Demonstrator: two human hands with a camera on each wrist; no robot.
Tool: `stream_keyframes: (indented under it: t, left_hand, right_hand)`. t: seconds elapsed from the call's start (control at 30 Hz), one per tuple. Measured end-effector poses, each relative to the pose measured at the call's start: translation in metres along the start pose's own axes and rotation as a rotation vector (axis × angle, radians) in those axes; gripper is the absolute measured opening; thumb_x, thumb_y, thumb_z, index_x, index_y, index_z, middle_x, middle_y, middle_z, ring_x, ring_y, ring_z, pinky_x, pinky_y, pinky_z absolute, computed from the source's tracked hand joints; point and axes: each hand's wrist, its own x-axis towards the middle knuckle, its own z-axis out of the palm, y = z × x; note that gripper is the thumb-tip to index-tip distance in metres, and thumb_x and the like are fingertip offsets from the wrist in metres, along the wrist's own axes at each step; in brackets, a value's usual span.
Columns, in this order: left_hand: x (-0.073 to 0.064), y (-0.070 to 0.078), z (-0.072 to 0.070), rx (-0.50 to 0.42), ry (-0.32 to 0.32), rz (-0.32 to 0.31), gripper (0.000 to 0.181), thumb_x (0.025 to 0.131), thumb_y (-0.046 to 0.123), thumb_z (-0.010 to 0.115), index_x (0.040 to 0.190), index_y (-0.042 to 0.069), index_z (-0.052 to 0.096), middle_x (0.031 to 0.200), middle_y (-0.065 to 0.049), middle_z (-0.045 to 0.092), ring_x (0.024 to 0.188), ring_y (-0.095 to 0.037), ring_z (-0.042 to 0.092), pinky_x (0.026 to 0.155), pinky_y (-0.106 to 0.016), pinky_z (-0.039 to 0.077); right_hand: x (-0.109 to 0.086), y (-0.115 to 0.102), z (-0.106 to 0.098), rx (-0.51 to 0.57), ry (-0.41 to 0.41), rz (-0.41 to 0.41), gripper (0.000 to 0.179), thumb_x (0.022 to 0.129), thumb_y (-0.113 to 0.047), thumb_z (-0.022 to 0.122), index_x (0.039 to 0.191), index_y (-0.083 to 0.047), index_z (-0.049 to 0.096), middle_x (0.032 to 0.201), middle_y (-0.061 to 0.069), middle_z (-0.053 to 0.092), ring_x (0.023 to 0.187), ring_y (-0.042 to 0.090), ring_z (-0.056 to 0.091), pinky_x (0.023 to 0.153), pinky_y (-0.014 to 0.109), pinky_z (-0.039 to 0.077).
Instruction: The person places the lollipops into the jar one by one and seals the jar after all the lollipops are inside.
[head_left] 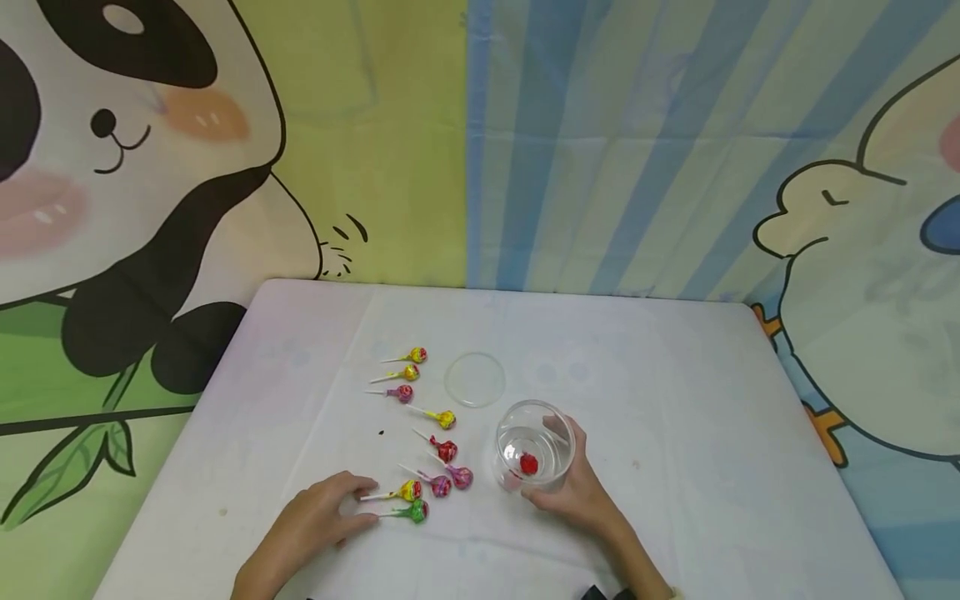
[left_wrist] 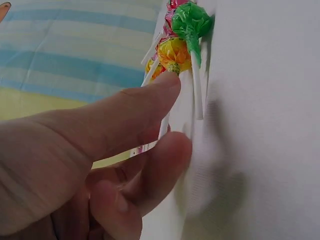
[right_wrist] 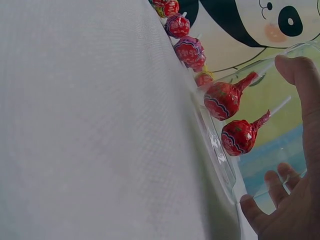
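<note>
My right hand (head_left: 566, 475) grips a clear round jar (head_left: 534, 429) standing on the table, its thumb and fingers around the wall. A red lollipop (head_left: 528, 463) shows inside. Two red-wrapped lollipops (right_wrist: 239, 137) appear through the clear wall in the right wrist view; whether both are inside I cannot tell. My left hand (head_left: 322, 510) is low beside the sticks of a yellow lollipop (head_left: 408, 491) and a green lollipop (head_left: 417, 510). In the left wrist view a gap separates its thumb and index finger, and the green lollipop's stick (left_wrist: 197, 92) lies just beyond them.
More lollipops form a loose column: purple ones (head_left: 461, 477), a red one (head_left: 446, 450) and yellow ones (head_left: 446, 419) farther back. Behind the jar lies a clear round lid (head_left: 475, 380). A white cloth covers the table (head_left: 675, 400); a printed cartoon curtain (head_left: 600, 150) hangs behind.
</note>
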Motion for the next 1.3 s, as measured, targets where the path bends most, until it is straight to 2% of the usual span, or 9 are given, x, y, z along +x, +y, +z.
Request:
stream_keyframes:
  t: [0.1, 0.33, 0.47, 0.63, 0.83, 0.97, 1.13, 1.23, 1.3]
  left_hand:
    - [-0.002, -0.007, 0.003, -0.006, 0.025, 0.015, 0.042, 0.072, 0.034, 0.083, 0.111, 0.025, 0.07, 0.088, 0.011, 0.06, 0.05, -0.007, 0.05, 0.06, -0.023, 0.038]
    - [-0.007, -0.019, 0.004, -0.026, 0.1, 0.006, 0.038, 0.073, 0.031, 0.083, 0.108, 0.027, 0.07, 0.084, 0.015, 0.06, 0.049, -0.005, 0.048, 0.057, -0.021, 0.035]
    - [-0.009, -0.024, 0.001, -0.031, 0.105, -0.022, 0.038, 0.074, 0.03, 0.082, 0.109, 0.025, 0.07, 0.085, 0.014, 0.062, 0.05, -0.006, 0.049, 0.055, -0.021, 0.035]
    - [-0.002, -0.025, -0.01, 0.007, 0.125, 0.004, 0.036, 0.077, 0.029, 0.08, 0.11, 0.022, 0.069, 0.09, 0.012, 0.065, 0.055, -0.006, 0.048, 0.056, -0.021, 0.036]
    - [0.022, -0.018, -0.027, 0.073, 0.176, 0.095, 0.034, 0.08, 0.028, 0.078, 0.112, 0.018, 0.07, 0.102, 0.003, 0.071, 0.066, -0.007, 0.052, 0.058, -0.021, 0.042]
    - [0.046, -0.015, -0.035, 0.128, 0.276, 0.199, 0.03, 0.082, 0.024, 0.077, 0.11, 0.015, 0.071, 0.103, -0.001, 0.071, 0.07, -0.008, 0.056, 0.059, -0.022, 0.045]
    - [0.085, -0.015, -0.04, 0.218, 0.402, 0.341, 0.027, 0.083, 0.019, 0.077, 0.109, 0.013, 0.071, 0.103, -0.003, 0.069, 0.069, -0.009, 0.056, 0.058, -0.024, 0.045]
    - [0.105, -0.016, -0.041, 0.271, 0.425, 0.393, 0.029, 0.082, 0.016, 0.077, 0.11, 0.012, 0.071, 0.104, -0.004, 0.068, 0.069, -0.011, 0.056, 0.058, -0.027, 0.045]
    - [0.115, -0.017, -0.041, 0.293, 0.422, 0.406, 0.029, 0.083, 0.015, 0.077, 0.111, 0.011, 0.071, 0.104, -0.004, 0.067, 0.072, -0.012, 0.057, 0.058, -0.029, 0.046]
  right_hand:
    - [0.0, -0.001, -0.001, 0.007, 0.005, 0.001, 0.111, 0.063, -0.017, 0.089, 0.147, -0.014, 0.017, 0.146, 0.012, 0.041, 0.131, 0.03, 0.046, 0.11, 0.023, 0.033]
    - [0.0, 0.0, -0.001, -0.014, -0.009, 0.024, 0.111, 0.064, -0.021, 0.088, 0.147, -0.017, 0.015, 0.146, 0.008, 0.039, 0.132, 0.029, 0.046, 0.111, 0.045, 0.036]
    - [0.0, 0.002, -0.002, -0.009, -0.012, 0.022, 0.111, 0.064, -0.021, 0.088, 0.147, -0.016, 0.015, 0.147, 0.009, 0.038, 0.131, 0.031, 0.046, 0.111, 0.044, 0.037]
    - [0.0, 0.002, -0.003, -0.01, -0.013, 0.013, 0.111, 0.065, -0.021, 0.088, 0.147, -0.017, 0.015, 0.148, 0.01, 0.038, 0.131, 0.032, 0.047, 0.111, 0.041, 0.037]
    - [0.001, 0.002, -0.003, -0.009, -0.005, 0.008, 0.111, 0.064, -0.02, 0.088, 0.147, -0.016, 0.015, 0.147, 0.01, 0.039, 0.131, 0.031, 0.046, 0.111, 0.037, 0.036]
    - [0.001, 0.0, -0.002, 0.008, -0.012, -0.002, 0.11, 0.065, -0.02, 0.088, 0.148, -0.014, 0.015, 0.147, 0.009, 0.038, 0.131, 0.032, 0.046, 0.111, 0.034, 0.036]
    - [0.001, -0.001, -0.001, 0.018, -0.009, 0.002, 0.11, 0.064, -0.02, 0.088, 0.147, -0.013, 0.016, 0.147, 0.006, 0.039, 0.13, 0.03, 0.046, 0.11, 0.028, 0.036]
    - [0.0, 0.0, -0.001, 0.024, -0.007, -0.01, 0.111, 0.064, -0.02, 0.089, 0.147, -0.012, 0.016, 0.147, 0.007, 0.039, 0.13, 0.031, 0.047, 0.11, 0.028, 0.036]
    - [0.001, 0.001, -0.001, 0.03, -0.005, -0.023, 0.111, 0.064, -0.019, 0.089, 0.147, -0.012, 0.016, 0.148, 0.008, 0.039, 0.13, 0.032, 0.047, 0.11, 0.028, 0.036]
